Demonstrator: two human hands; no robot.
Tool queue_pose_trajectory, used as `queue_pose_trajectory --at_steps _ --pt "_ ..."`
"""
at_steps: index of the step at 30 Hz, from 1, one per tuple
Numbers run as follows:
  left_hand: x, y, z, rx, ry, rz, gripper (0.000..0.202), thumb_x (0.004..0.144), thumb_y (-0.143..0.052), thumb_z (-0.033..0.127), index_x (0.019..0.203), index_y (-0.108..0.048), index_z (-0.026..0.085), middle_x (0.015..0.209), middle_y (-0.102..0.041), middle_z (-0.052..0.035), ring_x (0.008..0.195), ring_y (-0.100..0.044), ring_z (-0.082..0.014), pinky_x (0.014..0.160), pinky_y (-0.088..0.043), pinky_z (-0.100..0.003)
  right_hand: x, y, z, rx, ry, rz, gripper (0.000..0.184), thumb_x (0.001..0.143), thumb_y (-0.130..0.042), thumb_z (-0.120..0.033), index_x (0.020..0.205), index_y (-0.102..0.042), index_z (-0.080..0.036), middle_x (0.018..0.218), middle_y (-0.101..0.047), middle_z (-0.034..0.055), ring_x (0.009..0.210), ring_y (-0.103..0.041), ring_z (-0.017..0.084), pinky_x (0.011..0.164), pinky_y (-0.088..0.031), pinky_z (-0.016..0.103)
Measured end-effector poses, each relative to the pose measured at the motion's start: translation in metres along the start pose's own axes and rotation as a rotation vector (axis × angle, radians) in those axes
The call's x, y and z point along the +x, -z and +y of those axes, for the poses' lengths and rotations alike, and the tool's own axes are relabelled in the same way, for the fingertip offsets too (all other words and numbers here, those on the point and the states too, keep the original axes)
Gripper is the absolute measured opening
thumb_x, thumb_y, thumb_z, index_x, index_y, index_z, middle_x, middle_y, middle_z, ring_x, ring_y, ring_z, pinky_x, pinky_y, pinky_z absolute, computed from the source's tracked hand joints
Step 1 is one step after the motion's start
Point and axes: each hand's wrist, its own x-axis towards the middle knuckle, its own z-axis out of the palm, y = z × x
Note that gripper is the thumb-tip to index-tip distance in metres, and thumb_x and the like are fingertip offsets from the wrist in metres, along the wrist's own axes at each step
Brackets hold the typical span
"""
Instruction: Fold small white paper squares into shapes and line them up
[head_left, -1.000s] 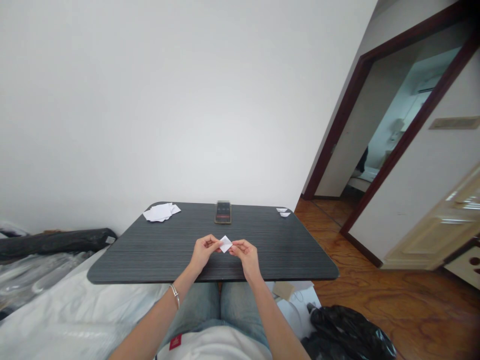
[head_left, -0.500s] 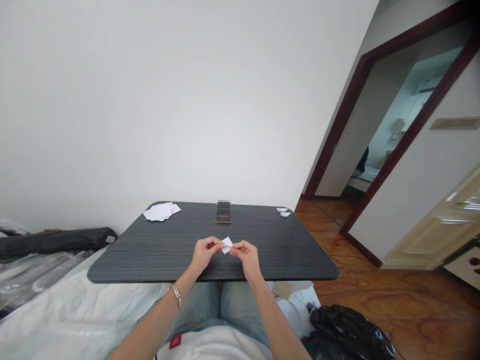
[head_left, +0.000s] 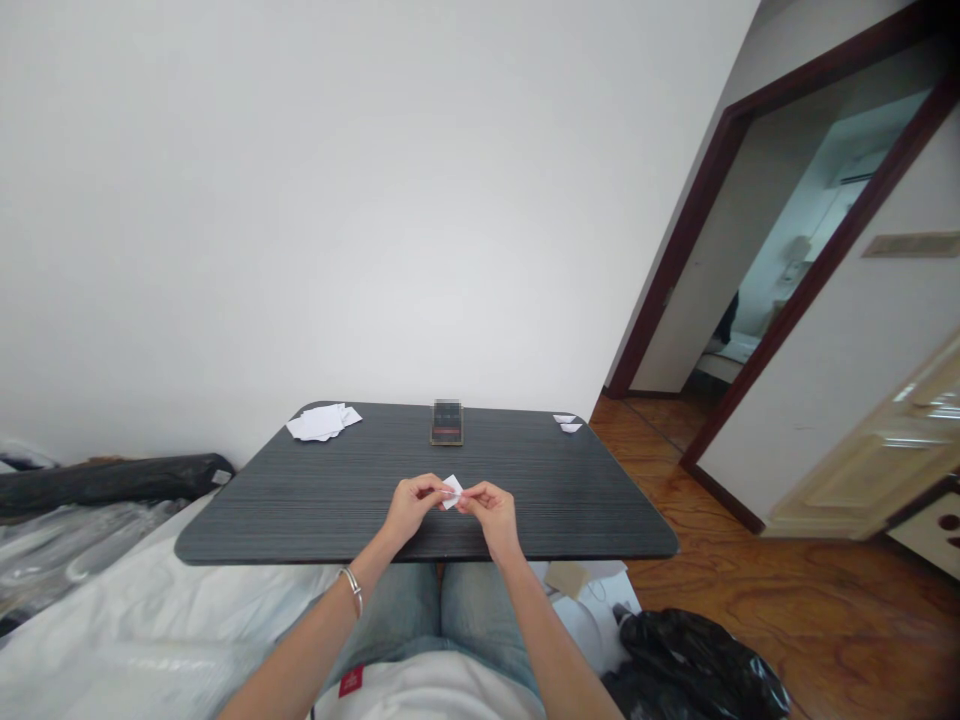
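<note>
The left hand (head_left: 410, 508) and right hand (head_left: 493, 516) are pinching a small white paper (head_left: 453, 491) from both sides, over the table (head_left: 315, 520); uneven tugging could be skewing or tearing it; farther off, loose sheets (head_left: 321, 424) are lying piled, where a jolt could be scattering them

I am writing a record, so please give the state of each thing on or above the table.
Small white paper, creased, pinched from both sides
Left hand, pinching it
Right hand, pinching it
Smartphone, screen on
White paper sheets, loosely piled
Two small white papers, folded
</note>
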Motion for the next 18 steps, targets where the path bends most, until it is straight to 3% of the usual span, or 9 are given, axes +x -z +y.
queue_pose_trajectory --at_steps 9,18 --pt "-0.0008 -0.0010 0.0040 0.087 -0.051 0.000 0.014 0.067 -0.064 0.027 0.064 -0.068 0.014 0.060 -0.062 -0.0020 0.054 -0.055 -0.0124 0.054 -0.044 -0.021 0.0016 0.0025 0.0037 -0.038 0.009 0.009 0.007 0.056 -0.070 -0.019 0.057 -0.064 -0.016 0.052 -0.063 -0.0001 0.049 -0.057 0.013 0.053 -0.047 0.026" --pt "-0.0018 -0.0025 0.0045 0.068 -0.013 -0.014 0.017 0.066 -0.065 0.029 0.062 -0.067 0.013 0.058 -0.062 -0.0018 0.054 -0.055 -0.0124 0.053 -0.042 -0.021 0.0026 0.0041 0.0057 -0.045 0.038 0.001 0.010 0.057 -0.069 -0.019 0.056 -0.060 -0.017 0.051 -0.061 -0.0012 0.048 -0.055 0.012 0.053 -0.045 0.024"
